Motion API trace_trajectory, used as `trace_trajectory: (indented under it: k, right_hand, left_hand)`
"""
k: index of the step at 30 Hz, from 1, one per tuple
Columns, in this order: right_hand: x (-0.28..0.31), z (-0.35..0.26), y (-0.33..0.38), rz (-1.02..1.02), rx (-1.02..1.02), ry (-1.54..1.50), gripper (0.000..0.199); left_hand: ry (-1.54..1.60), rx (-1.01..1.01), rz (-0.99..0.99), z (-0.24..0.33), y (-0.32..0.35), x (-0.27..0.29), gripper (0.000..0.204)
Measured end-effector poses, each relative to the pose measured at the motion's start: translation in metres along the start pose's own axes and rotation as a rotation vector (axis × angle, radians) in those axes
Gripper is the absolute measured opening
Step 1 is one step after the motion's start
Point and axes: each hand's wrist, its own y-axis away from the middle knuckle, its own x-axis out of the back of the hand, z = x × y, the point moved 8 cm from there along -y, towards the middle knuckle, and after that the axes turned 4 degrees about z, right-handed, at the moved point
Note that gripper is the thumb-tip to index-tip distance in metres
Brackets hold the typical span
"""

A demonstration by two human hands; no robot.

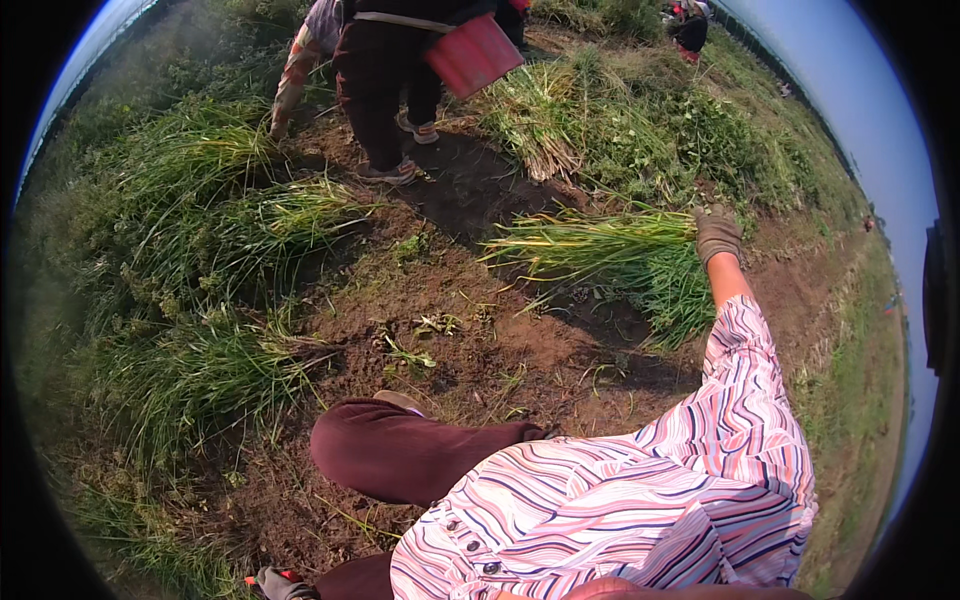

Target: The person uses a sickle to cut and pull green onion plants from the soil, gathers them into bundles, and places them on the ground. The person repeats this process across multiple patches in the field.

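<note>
At the right, my right hand (717, 232) in a brown-grey glove is closed round the base end of a bunch of long, chive-like green leaves (600, 243). Its yellowing tips reach leftward, just above the soil. Under and beside it lie more green leaves (675, 295) of the same sort. My left hand (287, 584), in a grey glove, is low at the lower left edge, beside my bent leg. Its fingers are closed on a small red thing (290, 575); most of that is out of sight.
Ahead stands another person (385, 80) in dark trousers, bending, with a red container (474, 57) at the side. Cut bundles (545, 130) with pale stems lie farther off. Tall leafy clumps (190, 380) run along the left. Bare brown soil (440, 350) lies between, with scattered leaf scraps.
</note>
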Motion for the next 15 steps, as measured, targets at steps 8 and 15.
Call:
trace_trajectory:
  k: [8, 15]
  right_hand:
    - [-0.057, -0.12, 0.049, -0.195, 0.059, -0.333, 0.032]
    - [-0.087, -0.353, 0.348, -0.779, 0.827, -0.524, 0.04]
  left_hand:
    - [0.066, 0.014, 0.011, 0.006, -0.004, 0.03, 0.012]
    - [0.123, -0.082, -0.055, -0.003, 0.006, 0.049, 0.015]
